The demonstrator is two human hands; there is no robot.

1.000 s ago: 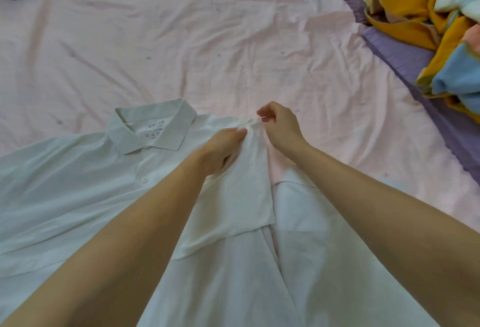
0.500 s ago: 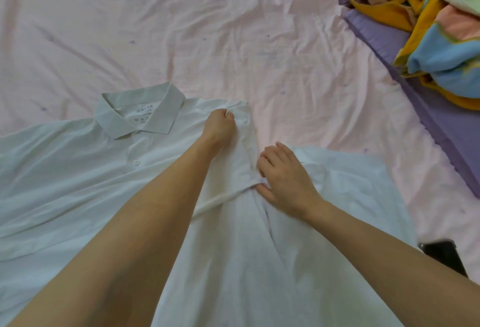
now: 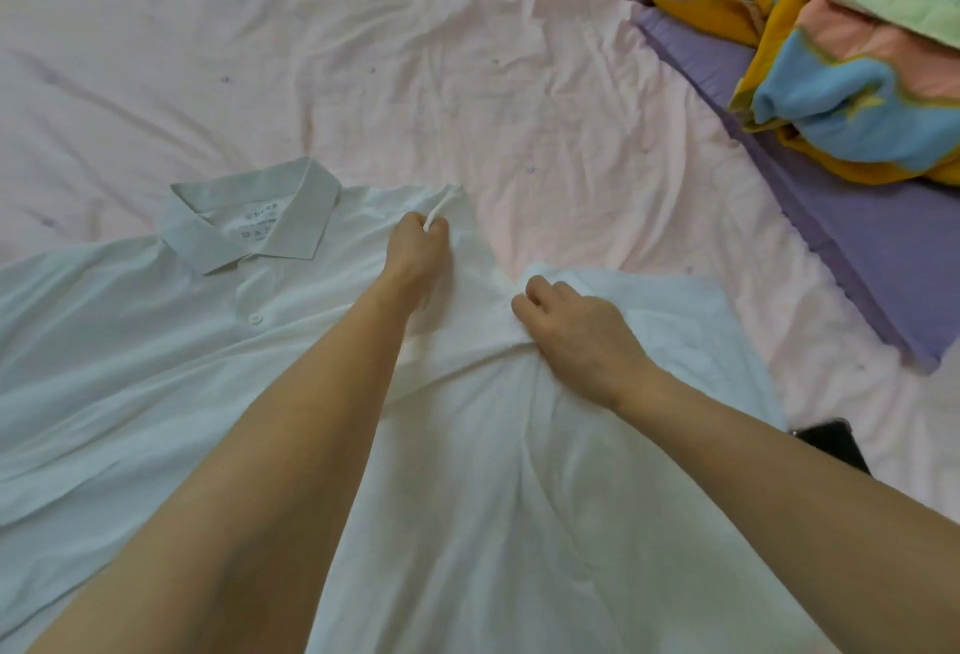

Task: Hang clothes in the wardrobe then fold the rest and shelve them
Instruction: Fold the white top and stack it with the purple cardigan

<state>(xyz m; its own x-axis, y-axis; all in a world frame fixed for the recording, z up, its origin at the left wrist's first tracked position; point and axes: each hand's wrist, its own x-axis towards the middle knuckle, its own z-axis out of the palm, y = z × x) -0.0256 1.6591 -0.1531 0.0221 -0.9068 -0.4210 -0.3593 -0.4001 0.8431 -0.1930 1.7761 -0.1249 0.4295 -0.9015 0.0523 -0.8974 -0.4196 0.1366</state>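
Observation:
A white collared shirt (image 3: 130, 341) lies spread on the pink bed sheet (image 3: 363, 55), collar toward the far side and buttons up. My left hand (image 3: 415, 253) pinches a fold of the shirt's shoulder fabric, right of the collar. My right hand (image 3: 571, 331) has its fingers curled into the cloth where the folded sleeve meets the body. The sleeve part lies flat to the right of that hand.
A heap of colourful clothes (image 3: 841, 71), yellow, blue, peach and green, sits at the top right on a purple cover (image 3: 883, 258). A dark phone-like object (image 3: 831, 445) lies at the shirt's right edge.
My right hand came down from the shoulder to the sleeve fold and now grips the cloth. The sleeve has been laid out to the right. My left hand kept its pinch.

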